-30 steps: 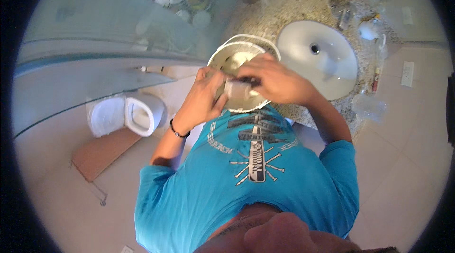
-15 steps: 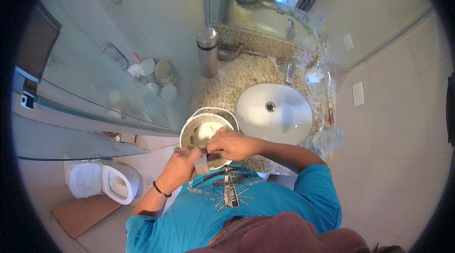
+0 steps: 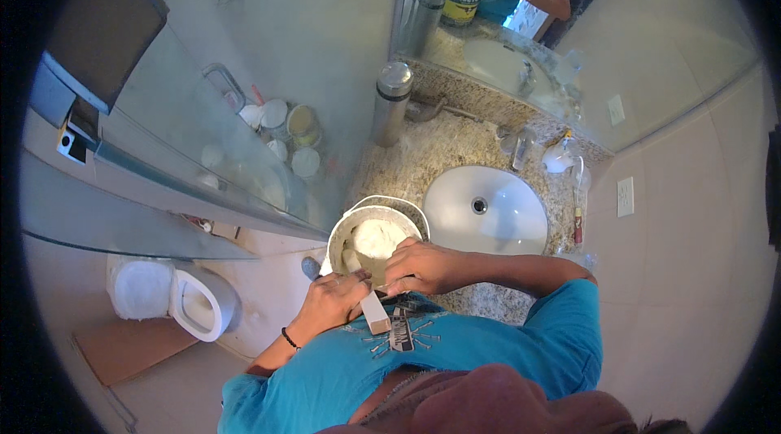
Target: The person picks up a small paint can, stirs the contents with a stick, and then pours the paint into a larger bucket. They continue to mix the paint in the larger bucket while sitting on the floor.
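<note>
Clamping its fingers on a squared wooden stick [image 3: 376, 314] slanted across the near rim of a white bucket [image 3: 337, 242], the left hand [image 3: 332, 302] neighbours the right hand [image 3: 427, 266], whose curled fingers' hold is unclear.

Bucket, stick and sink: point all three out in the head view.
Bucket [image 3: 341, 239]: head view, inner wall at left.
Stick [image 3: 374, 313]: head view, near its lower end.
Sink [image 3: 512, 214]: head view, bare inside.

Pale wall [image 3: 683, 263] right; speckled counter [image 3: 407, 170], white basin [image 3: 486, 222], mirror [image 3: 488, 39] behind; toilet [image 3: 195, 301] left
</note>
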The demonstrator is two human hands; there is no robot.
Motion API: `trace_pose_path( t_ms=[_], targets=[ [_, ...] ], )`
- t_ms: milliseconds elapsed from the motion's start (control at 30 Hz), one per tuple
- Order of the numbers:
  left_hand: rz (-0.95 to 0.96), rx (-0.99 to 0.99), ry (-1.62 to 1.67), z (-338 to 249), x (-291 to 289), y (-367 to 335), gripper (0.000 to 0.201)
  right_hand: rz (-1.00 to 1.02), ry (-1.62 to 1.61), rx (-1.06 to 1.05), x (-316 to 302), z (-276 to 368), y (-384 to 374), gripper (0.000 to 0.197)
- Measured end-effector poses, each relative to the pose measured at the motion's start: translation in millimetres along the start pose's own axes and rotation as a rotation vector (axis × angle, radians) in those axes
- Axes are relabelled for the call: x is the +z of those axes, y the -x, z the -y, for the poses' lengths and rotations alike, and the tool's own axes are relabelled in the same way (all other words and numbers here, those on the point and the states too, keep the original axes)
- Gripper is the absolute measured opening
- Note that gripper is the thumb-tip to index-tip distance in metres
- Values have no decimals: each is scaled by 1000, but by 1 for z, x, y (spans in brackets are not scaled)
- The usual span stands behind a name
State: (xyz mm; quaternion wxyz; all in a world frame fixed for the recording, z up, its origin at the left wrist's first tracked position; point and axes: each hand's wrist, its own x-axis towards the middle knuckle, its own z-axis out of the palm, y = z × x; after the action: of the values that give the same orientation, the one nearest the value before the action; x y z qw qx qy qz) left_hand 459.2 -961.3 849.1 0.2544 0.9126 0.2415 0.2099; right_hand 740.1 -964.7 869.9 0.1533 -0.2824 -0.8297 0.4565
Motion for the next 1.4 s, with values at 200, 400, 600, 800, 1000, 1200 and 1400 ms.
trace_pose_path(
  t_ms=[200, 400, 600, 800, 1000, 1200, 1400],
  targets=[
    [-18, 9, -19, 3, 5, 0, 34, 33, -22, -15, -20, 6, 3, 30],
    [-70, -23, -22, 5, 3, 1, 36, -20, 107, -21, -36, 1, 7, 26],
    [-41, -151, 7, 2, 0, -2, 41, -184, 444, 57, -23, 7, -11, 29],
    [-71, -199, 57, -5, -8, -18, 39, -3, 140, 112, -22, 20, -21, 31],
    [-31, -135, 131, -9, -22, -31, 33, 88, 80, 86, -28, 11, -32, 20],
    [49, -83, 151, -3, -16, -27, 26, 95, 41, 32, -24, 6, -30, 25],
    [61, -104, 102, 0, 0, -17, 27, 91, 120, 11, -33, 10, -16, 22]
  ],
)
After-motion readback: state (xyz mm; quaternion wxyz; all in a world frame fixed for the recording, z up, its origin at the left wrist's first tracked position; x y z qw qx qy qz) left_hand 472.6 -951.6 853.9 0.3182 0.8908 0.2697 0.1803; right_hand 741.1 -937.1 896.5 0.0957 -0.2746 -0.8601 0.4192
